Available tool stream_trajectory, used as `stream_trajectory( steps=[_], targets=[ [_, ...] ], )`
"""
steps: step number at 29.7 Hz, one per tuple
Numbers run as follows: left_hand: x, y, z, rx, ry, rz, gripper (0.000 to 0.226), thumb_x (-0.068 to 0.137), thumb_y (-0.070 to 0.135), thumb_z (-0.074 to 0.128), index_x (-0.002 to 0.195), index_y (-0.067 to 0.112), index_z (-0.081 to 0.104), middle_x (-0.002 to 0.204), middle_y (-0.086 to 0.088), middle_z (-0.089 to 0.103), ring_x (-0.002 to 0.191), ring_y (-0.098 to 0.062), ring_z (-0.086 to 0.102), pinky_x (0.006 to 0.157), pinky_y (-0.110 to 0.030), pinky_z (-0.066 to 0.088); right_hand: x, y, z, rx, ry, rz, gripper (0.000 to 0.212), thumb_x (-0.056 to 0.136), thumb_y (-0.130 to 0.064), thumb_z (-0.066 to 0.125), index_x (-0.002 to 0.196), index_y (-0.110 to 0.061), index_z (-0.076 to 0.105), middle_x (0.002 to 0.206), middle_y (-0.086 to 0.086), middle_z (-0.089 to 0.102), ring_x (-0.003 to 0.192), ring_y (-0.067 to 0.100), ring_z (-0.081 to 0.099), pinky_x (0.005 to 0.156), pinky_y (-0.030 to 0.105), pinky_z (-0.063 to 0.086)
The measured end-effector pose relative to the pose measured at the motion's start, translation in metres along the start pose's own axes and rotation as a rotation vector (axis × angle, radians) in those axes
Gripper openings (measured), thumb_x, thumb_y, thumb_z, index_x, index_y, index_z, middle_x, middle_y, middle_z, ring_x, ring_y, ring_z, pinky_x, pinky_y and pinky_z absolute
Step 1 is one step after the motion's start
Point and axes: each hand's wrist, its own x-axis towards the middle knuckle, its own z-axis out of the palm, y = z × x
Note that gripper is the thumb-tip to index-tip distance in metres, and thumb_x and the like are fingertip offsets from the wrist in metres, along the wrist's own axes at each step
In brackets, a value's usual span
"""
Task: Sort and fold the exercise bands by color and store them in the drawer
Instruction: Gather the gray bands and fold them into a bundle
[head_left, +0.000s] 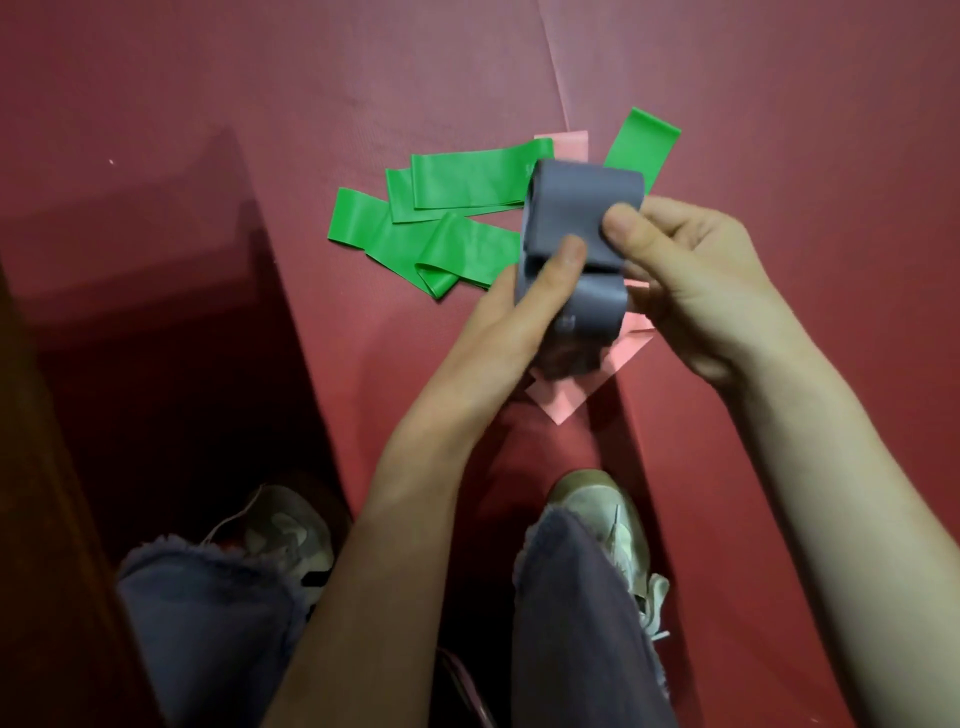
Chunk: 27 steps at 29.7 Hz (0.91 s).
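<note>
Both hands clamped on folded grey bands (571, 244): left hand (524, 317) thumb pins fold, right hand (685, 270) pinches top. Green bands (441, 223), pink bands (571, 395) loose on red floor mat (260, 104) beneath, awaiting folding.

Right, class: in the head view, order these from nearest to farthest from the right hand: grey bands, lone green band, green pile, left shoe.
1. grey bands: pinched by the right hand itself.
2. lone green band: just beyond that hand, upper right.
3. green pile: on the floor, off to the left.
4. left shoe: bottom left, by the trouser leg.
</note>
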Motion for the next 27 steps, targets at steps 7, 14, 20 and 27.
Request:
stream_trajectory(
  steps=[7,14,20,27],
  targets=[
    [0.001,-0.002,-0.003,0.162,0.080,0.057,0.026,0.095,0.021,0.042,0.078,0.018,0.062,0.069,0.009,0.066,0.068,-0.004,0.061,0.068,-0.018,0.050,0.010,-0.003,-0.006,-0.059,0.065,-0.148,0.011,0.079,-0.018,0.064,0.090,-0.018,0.062,0.070,-0.014,0.071,0.070,0.000,0.063,0.067,0.022,0.052],
    [0.013,-0.006,-0.004,-0.007,0.252,-0.139,0.050,0.097,0.040,0.026,0.091,0.008,0.064,0.087,-0.010,0.068,0.083,-0.020,0.064,0.080,-0.032,0.049,0.005,0.007,-0.011,-0.484,0.017,-0.352,0.037,0.070,-0.007,0.067,0.092,-0.033,0.052,0.082,-0.033,0.063,0.084,-0.012,0.057,0.075,0.010,0.046],
    [0.009,0.001,0.002,-0.335,0.054,-0.175,0.062,0.089,0.056,0.026,0.109,0.004,0.053,0.103,-0.012,0.057,0.093,-0.021,0.054,0.086,-0.030,0.043,-0.007,0.029,-0.011,-0.451,-0.008,-0.327,0.039,0.075,0.009,0.058,0.099,-0.023,0.059,0.099,-0.015,0.058,0.095,-0.009,0.055,0.084,0.012,0.044],
    [0.003,-0.013,-0.003,-0.125,0.129,-0.101,0.014,0.083,0.021,0.059,0.091,0.010,0.062,0.088,-0.009,0.062,0.086,-0.021,0.057,0.076,-0.030,0.045,-0.020,0.034,-0.010,-0.363,-0.123,-0.117,0.067,0.061,0.007,0.034,0.104,-0.038,0.059,0.126,-0.018,0.049,0.120,-0.012,0.043,0.101,0.015,0.039]
  ],
)
